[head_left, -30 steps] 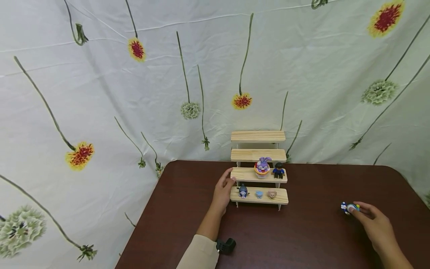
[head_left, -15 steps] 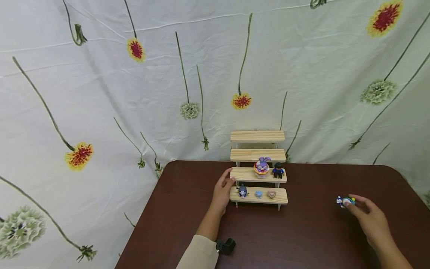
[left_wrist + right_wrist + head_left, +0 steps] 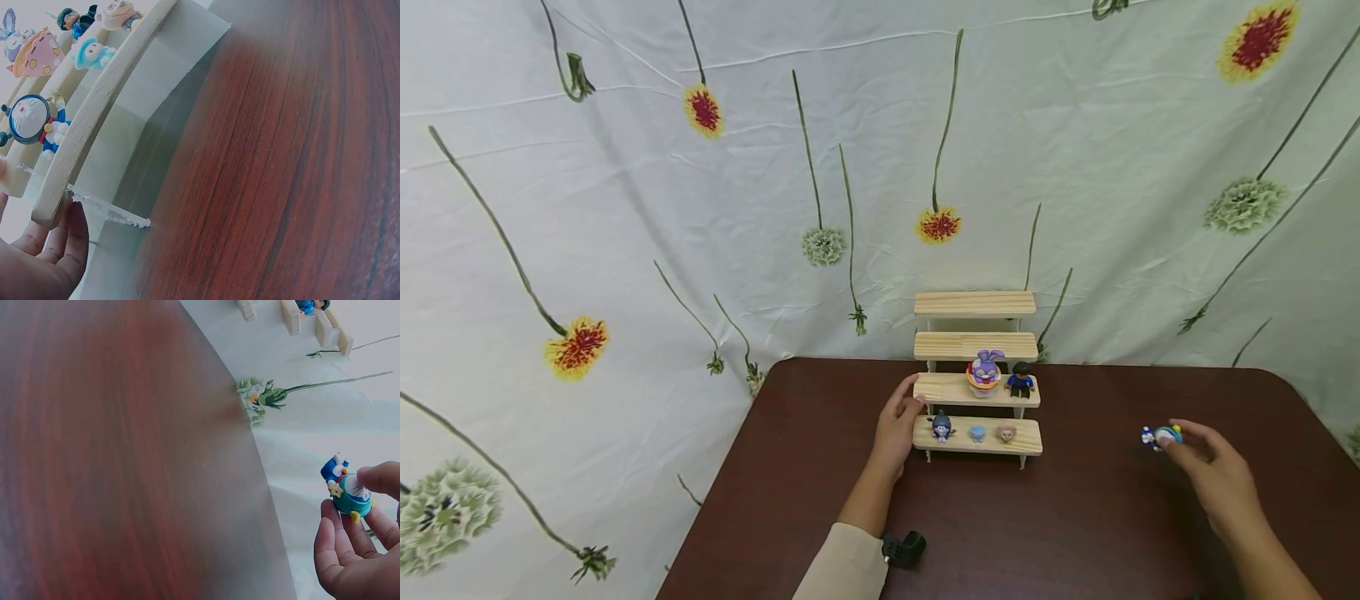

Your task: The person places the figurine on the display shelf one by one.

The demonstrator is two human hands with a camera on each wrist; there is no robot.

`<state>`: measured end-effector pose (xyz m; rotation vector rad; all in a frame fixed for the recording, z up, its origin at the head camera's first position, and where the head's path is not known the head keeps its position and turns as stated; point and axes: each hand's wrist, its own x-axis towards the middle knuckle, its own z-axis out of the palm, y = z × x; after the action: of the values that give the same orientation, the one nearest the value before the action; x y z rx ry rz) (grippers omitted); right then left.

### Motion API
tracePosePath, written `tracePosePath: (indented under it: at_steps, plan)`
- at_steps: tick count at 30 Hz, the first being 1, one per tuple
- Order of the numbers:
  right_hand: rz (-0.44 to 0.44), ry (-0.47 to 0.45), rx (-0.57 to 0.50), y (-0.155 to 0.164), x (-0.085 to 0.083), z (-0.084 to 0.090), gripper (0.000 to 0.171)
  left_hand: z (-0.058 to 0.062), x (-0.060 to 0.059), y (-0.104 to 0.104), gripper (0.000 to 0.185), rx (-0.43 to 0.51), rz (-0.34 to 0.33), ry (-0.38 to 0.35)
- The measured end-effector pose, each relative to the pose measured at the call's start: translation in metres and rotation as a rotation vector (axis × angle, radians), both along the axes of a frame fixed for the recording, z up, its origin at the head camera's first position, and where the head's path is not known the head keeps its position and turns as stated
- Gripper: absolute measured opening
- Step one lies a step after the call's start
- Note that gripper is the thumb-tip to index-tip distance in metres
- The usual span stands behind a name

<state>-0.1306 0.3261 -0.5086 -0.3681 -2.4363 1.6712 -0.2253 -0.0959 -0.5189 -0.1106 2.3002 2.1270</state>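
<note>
Head view: right hand (image 3: 1213, 475) above bench (image 3: 1075, 533), grip pinching blue figurine (image 3: 1159, 436), left hand (image 3: 897, 429) against stepped shelf (image 3: 976, 392), fingers relaxed; left wrist: fingers (image 3: 72, 228) touching lowest step; right wrist: figurine between fingertips (image 3: 380, 478).

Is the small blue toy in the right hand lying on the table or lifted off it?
Lifted. The right hand pinches the toy between thumb and fingers, clear of the table.
</note>
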Motion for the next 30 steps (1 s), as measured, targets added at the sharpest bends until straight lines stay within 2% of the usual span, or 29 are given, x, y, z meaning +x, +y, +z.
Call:
tracePosePath:
  at_steps: [13, 22, 30]
  plan:
    - [0.023, -0.047, 0.038, -0.010, -0.009, 0.015, 0.057, 0.000, -0.001, 0.001, 0.043, -0.002, 0.003, 0.002]
    - [0.044, -0.022, 0.045, -0.017, -0.017, 0.026, 0.056, 0.000, -0.002, 0.001, 0.042, -0.008, 0.013, -0.002]
    - [0.038, -0.019, 0.098, -0.024, -0.025, 0.033, 0.060, 0.000, -0.001, 0.001, 0.040, 0.001, 0.007, -0.004]
